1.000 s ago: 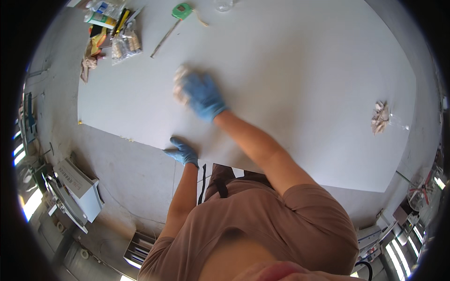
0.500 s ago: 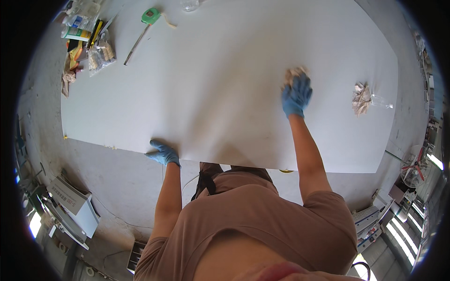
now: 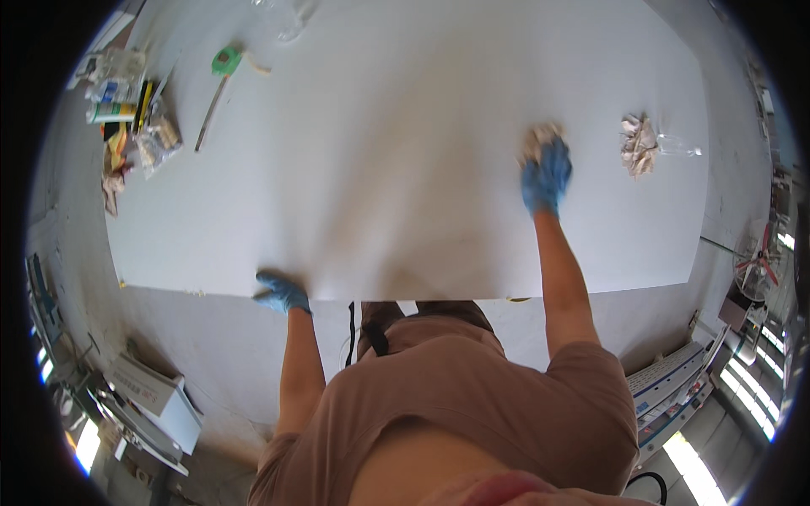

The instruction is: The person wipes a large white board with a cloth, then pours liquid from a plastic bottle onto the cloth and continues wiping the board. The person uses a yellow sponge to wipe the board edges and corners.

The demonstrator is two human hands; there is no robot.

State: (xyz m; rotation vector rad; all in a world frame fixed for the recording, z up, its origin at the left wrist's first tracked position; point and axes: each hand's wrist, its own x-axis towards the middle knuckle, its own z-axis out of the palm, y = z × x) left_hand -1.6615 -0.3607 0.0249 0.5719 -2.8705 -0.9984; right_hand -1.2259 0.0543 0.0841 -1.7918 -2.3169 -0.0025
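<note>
Both my hands wear blue gloves. At the right of a large white tabletop, my right hand presses a crumpled beige cloth against the surface, fingers over it. The cloth sticks out beyond the fingertips. My left hand rests on the table's near edge, left of my body, fingers and thumb apart, holding nothing. Further right of my right hand lies a second crumpled cloth, with a clear plastic bottle on its side next to it.
A green tape measure lies at the far left with its blade out. Beyond the left side are a clear bag of small pieces, a white and green tube and several tools. Another clear container stands at the far edge. A fan is at the right.
My right hand and the cloth have shifted slightly right across the table. My left hand stays on the near edge. The whole view has turned a little.
</note>
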